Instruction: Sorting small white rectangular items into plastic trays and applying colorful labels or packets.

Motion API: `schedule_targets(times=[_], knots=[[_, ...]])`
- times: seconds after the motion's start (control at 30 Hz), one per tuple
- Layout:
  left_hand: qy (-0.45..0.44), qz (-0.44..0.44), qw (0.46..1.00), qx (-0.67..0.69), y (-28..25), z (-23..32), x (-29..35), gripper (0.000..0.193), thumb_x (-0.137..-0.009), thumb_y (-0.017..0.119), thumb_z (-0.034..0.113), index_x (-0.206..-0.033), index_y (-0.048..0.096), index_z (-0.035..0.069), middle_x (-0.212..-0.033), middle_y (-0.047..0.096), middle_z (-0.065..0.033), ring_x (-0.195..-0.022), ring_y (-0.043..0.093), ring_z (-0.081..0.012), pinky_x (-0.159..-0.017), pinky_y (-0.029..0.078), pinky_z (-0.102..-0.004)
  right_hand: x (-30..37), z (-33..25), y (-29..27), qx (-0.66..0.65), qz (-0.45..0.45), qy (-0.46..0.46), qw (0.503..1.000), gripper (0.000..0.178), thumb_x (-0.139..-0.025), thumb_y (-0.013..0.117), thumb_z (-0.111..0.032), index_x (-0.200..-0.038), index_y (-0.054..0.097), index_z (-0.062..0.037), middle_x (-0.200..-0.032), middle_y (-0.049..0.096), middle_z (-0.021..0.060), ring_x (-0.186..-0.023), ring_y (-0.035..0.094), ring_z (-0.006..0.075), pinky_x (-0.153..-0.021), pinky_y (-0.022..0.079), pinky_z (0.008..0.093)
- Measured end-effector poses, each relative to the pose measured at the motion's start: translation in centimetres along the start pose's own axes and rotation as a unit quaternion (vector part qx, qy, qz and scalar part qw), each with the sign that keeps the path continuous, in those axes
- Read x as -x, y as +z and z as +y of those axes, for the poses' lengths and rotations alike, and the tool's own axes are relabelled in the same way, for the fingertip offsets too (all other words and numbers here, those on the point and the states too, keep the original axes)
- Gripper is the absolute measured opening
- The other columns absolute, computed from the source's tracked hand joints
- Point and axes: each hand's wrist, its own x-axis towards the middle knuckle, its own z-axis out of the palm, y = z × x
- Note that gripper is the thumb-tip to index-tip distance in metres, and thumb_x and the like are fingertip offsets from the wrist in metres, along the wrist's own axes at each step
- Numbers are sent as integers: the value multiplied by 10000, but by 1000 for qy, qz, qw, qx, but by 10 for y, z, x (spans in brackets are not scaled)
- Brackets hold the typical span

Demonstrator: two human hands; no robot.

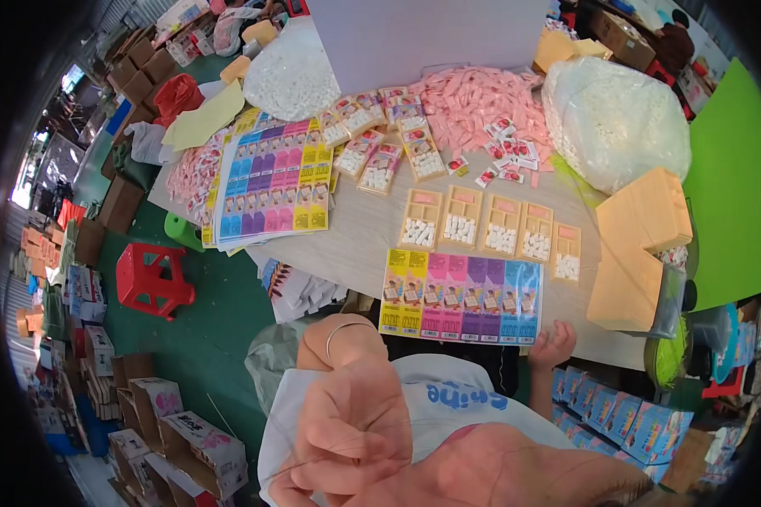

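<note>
on the desk (372, 237) a sheet of cards (462, 297) lies at six o'clock, a row of trays (492, 226) just behind it. a stack of sheets (272, 182) lies at nine o'clock, a bag (615, 120) at two o'clock, a stool (150, 279) on the floor at eight o'clock.
</note>
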Motion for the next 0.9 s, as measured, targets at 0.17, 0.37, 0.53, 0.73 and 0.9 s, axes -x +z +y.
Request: schedule_targets(times=[0.17,0.37,0.53,0.73,0.9], knots=[[-198,87,913,-346,28,4,8,678,-713,697,-198,-1294,515,102,-1284,474,21,-983,589,-71,-673,494,-302,-1,-3,-3,0,3,-2,1000,344,-910,595,-263,-1148,622,-16,-1112,592,175,-1007,590,368,-875,483,461],[-3,-33,999,6,-12,-39,43,152,-946,606,226,-1032,618,101,-1062,562,-29,-861,596,-168,-658,461,-332,0,-4,-3,-3,-6,-6,1000,324,-903,591,-205,-1149,598,7,-1113,594,193,-1036,588,378,-919,472,465],[-293,-118,948,-34,-12,-31,49,593,-1074,318,560,-886,684,133,-916,616,-34,-810,588,-215,-718,441,-350,7,-1,-4,4,0,-5,1000,330,-926,582,-264,-1138,613,-12,-1109,597,183,-1023,590,374,-896,479,470],[-555,137,698,432,69,-39,44,577,-1033,397,612,-865,684,140,-895,608,-70,-816,525,-255,-789,394,-388,22,20,12,65,13,4,998,397,-953,569,-390,-1146,636,-50,-1121,618,176,-1048,593,391,-887,488,498],[-351,88,649,669,81,-63,83,352,-975,678,394,-988,624,46,-1009,580,-98,-804,576,-181,-595,440,-298,2,0,4,29,-35,41,998,341,-938,579,-285,-1169,624,-39,-1162,598,178,-1101,552,376,-955,444,476]])
